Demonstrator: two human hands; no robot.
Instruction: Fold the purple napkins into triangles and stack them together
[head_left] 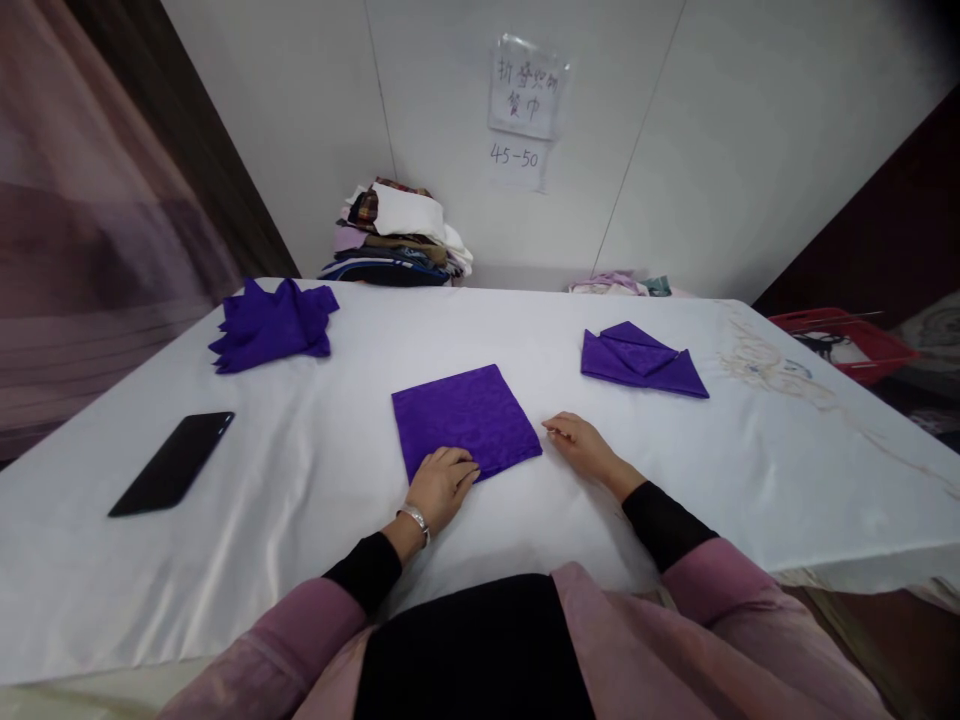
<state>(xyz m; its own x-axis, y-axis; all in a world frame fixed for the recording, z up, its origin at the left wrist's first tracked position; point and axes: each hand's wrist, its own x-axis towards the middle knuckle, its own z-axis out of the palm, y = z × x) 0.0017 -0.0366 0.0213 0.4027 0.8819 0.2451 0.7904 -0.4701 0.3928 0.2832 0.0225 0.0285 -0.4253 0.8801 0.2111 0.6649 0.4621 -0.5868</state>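
A purple cloth napkin (461,410), folded into a rough square with layered edges at its near right corner, lies flat on the white-covered table (300,560). On its near left edge rests my left hand (441,488), fingers laid over the cloth and slightly bent. My right hand (589,450) is just beyond the napkin's right corner, apart from it. Its fingers are loosely curved, with a small gap at the tips and nothing visible between them. Farther right lies a second purple napkin (641,360), folded into a pointed shape with a triangular flap.
At the far left is a purple napkin (274,325) with jagged, pleated points. Nearer me lies a black flat device (174,462). Stacked clothes (401,240) stand behind the table's back edge, near the wall. A red basket (847,345) is beyond the right edge.
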